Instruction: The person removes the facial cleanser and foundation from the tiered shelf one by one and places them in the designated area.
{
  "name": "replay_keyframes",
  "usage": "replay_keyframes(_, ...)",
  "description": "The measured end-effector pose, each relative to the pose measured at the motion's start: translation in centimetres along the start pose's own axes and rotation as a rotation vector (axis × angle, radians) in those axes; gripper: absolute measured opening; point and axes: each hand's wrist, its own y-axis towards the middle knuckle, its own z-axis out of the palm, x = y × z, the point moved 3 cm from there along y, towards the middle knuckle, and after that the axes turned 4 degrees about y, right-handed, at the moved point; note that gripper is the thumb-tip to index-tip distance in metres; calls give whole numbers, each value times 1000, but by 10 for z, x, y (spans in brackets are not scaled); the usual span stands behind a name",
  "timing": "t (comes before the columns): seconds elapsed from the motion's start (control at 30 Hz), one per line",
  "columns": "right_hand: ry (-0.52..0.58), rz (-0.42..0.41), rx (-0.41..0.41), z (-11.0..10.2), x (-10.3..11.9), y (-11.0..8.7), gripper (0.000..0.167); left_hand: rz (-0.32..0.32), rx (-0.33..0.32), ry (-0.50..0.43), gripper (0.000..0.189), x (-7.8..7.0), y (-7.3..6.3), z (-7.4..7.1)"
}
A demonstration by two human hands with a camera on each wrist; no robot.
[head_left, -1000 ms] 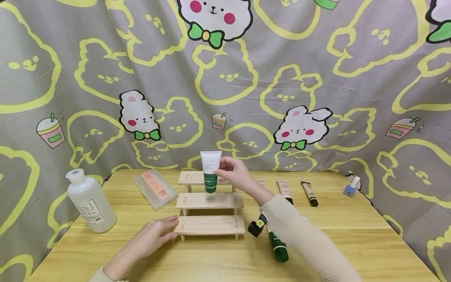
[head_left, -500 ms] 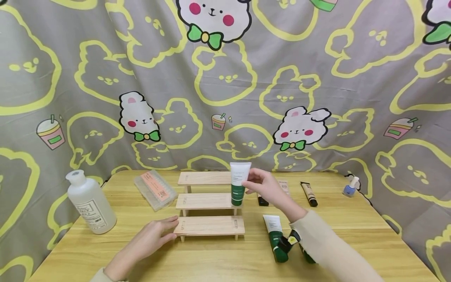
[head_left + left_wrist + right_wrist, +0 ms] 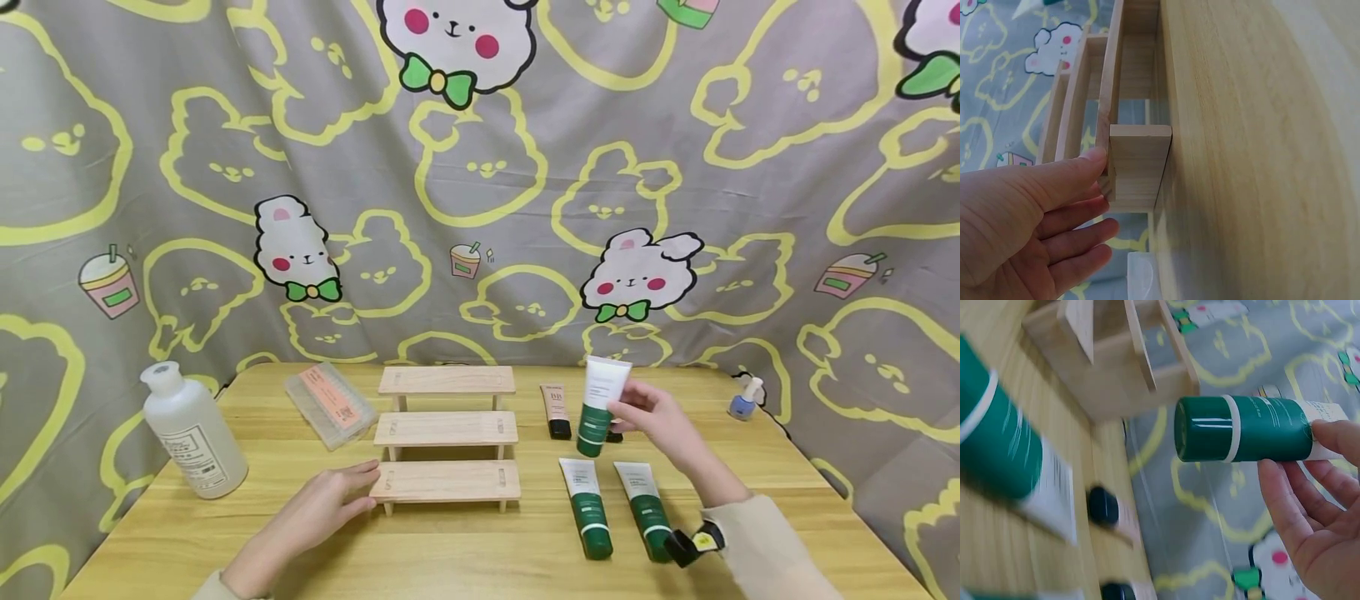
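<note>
My right hand (image 3: 656, 419) pinches a white-and-green squeeze tube (image 3: 594, 425) by its side, thumb across the front and fingers behind, with the green cap pointing down. The right wrist view shows the green cap and body of the held tube (image 3: 1241, 430) beyond the fingertips. At the left end of the three-tier wooden stand (image 3: 446, 429), my left hand (image 3: 322, 508) touches the lowest step with relaxed fingers. In the left wrist view its thumb (image 3: 1079, 172) lies against the board's end. Nothing stands on the stand's three steps.
Two matching tubes (image 3: 587, 510) (image 3: 643, 510) lie near the right forearm. Behind are a BB cream tube (image 3: 555, 408), a partly hidden dark cap and a blue nail polish bottle (image 3: 744, 400). At left stand a large bottle (image 3: 195, 433) and a flat clear case (image 3: 332, 404).
The right hand has carried the held tube from above the stand rightward and lower, beyond the stand's right end. The left hand stays at the lowest step.
</note>
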Motion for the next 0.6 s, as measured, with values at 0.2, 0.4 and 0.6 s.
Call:
replay_keyframes(0.2,-64,22,-31,-39,-19,-22,34,-2,-9,11,39,0,0,1)
replay_keyframes(0.4,-70,86,-21,-74,-40,-40,32,11,-23,26,39,0,-1,-1)
replay_keyframes(0.6,-34,253,61,-104,-70,-54,41,18,-24,23,38,0,-1,-2)
